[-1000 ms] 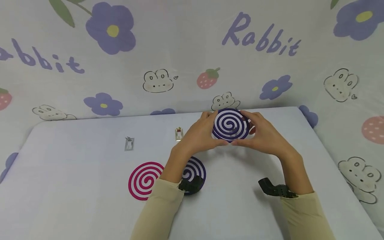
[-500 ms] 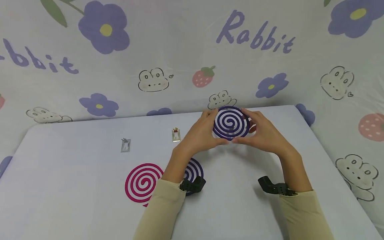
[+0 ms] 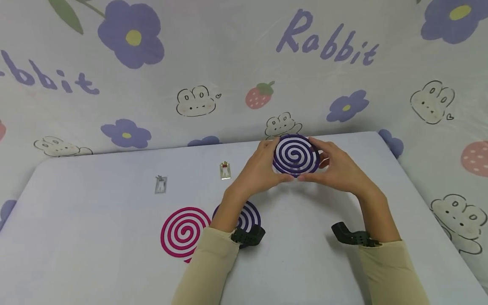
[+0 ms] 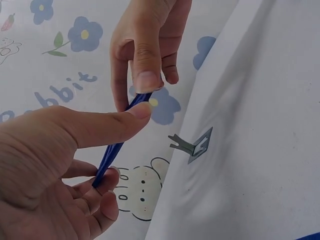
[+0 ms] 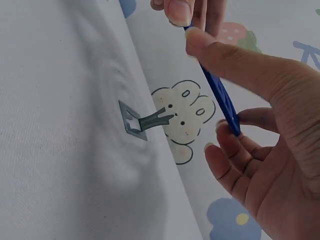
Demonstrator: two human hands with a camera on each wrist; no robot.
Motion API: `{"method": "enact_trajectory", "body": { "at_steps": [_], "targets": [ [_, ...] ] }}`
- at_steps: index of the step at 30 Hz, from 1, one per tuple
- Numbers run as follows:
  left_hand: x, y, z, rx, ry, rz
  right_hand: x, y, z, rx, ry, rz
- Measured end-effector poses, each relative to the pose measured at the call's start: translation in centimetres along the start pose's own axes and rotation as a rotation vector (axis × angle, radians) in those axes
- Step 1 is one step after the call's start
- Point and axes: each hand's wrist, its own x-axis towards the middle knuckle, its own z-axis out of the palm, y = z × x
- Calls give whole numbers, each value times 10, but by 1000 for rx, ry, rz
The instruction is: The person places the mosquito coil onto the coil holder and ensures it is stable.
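Note:
A dark blue mosquito coil [image 3: 295,155] is held up off the table, its spiral face toward the head camera. My left hand [image 3: 259,169] pinches its left edge between thumb and fingers. On the opposite side, my right hand [image 3: 335,167] grips the rim the same way, and the thumbs nearly meet at the bottom. Both wrist views show the coil [image 4: 107,159] edge-on as a thin, slightly bowed strip. Below it on the table, a small grey metal coil stand [image 5: 154,120] has its forked prong bent up; the hands and coil hide it in the head view.
A pink mosquito coil [image 3: 185,231] and another blue coil [image 3: 253,212] lie on the white table [image 3: 91,237], partly covered by the left forearm. Farther back are a silver stand [image 3: 161,185] and a gold-toned stand [image 3: 225,171]. A printed cloth [image 3: 228,51] hangs behind.
The view has shifted slightly. Both hands keep their hold on the blue coil, which stays raised in nearly the same place, a little farther right in the picture.

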Motion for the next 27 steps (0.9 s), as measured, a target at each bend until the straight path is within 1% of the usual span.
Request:
{"method": "enact_trajectory", "body": {
  "at_steps": [6,9,16,20,27],
  "targets": [
    [1,-1,-1,-12,-3,-18,4,3,2,42,38,-23],
    [1,-2,-2,-27,1,-24,7,5,4,93,66,-17],
    [3,-1,-1,-59,19,-31,12,3,9,308,144,42],
    [5,-2,0,-73,22,-33,14,3,13,375,155,73],
    [6,-3,3,-122,17,-51,15,3,19,425,170,128]
  ]
}}
